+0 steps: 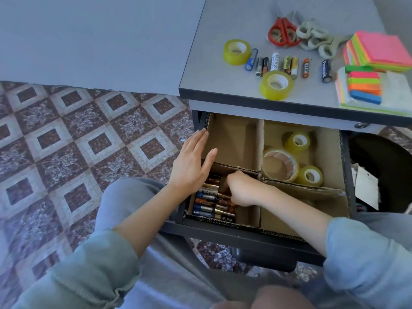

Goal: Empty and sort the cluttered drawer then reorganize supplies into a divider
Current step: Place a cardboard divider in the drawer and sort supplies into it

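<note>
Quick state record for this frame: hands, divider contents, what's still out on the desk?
left hand: flat, fingers straight, resting on divider left wall
right hand: curled among stored batteries, near-left compartment; grip hidden
far-right compartment: three stored tape rolls
desk: loose batteries, two loose tape rolls, scissors, sticky notes

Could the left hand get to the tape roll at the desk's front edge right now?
Probably yes: the left hand lies open and empty at the divider's left wall, and the tape roll sits uncovered on the desk, nothing between them.
</note>
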The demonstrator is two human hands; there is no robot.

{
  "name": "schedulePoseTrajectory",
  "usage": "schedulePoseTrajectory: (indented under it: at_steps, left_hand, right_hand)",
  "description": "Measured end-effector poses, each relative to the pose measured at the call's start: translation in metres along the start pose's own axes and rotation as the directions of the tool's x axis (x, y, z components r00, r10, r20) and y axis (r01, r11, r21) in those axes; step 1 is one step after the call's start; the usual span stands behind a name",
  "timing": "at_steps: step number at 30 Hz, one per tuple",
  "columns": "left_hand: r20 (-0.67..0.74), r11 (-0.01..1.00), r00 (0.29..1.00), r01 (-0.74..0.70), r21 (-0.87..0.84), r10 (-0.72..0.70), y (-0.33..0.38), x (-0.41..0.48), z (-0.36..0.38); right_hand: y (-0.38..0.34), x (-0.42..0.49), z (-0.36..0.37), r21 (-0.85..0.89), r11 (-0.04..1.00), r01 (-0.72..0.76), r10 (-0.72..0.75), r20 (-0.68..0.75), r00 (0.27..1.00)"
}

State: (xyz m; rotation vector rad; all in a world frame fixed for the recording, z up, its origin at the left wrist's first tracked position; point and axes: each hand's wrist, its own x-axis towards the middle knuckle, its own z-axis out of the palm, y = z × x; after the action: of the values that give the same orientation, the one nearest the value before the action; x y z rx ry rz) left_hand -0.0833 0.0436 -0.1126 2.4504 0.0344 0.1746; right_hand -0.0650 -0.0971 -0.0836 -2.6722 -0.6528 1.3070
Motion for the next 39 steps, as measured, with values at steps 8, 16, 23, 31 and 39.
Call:
schedulePoseTrajectory:
  at_steps: [8, 16, 23, 31, 39]
  left_hand:
    - [-0.002, 1.000, 1.000, 0.004, 0.001, -0.004, -0.001, 0.000, 0.003]
    - [-0.005, 1.000, 1.000, 0.007, -0.013, -0.007, -0.003, 0.000, 0.003]
    - [-0.003, 1.000, 1.000, 0.008, 0.004, -0.008, -0.002, 0.001, 0.002]
    - [0.016, 0.999, 1.000, 0.003, 0.033, -0.003, -0.001, 0.000, 0.001]
    - [0.054, 0.974, 0.990, -0.137, 0.181, 0.129, 0.005, -0.005, -0.003]
  right_hand:
    - [-0.004, 0.000, 0.002, 0.027, 0.993, -0.111, 0.111, -0.024, 0.993]
    - [-0.008, -0.002, 0.001, -0.078, 0.992, -0.100, 0.102, 0.017, 0.995]
    - [-0.009, -0.015, -0.005, -0.173, 0.985, 0.000, 0.005, 0.028, 1.000]
    - [-0.006, -0.033, -0.015, -0.017, 0.999, 0.033, -0.034, -0.056, 0.998]
    - [0.036, -0.073, -0.042, 0.243, 0.908, 0.340, -0.161, -0.548, 0.821]
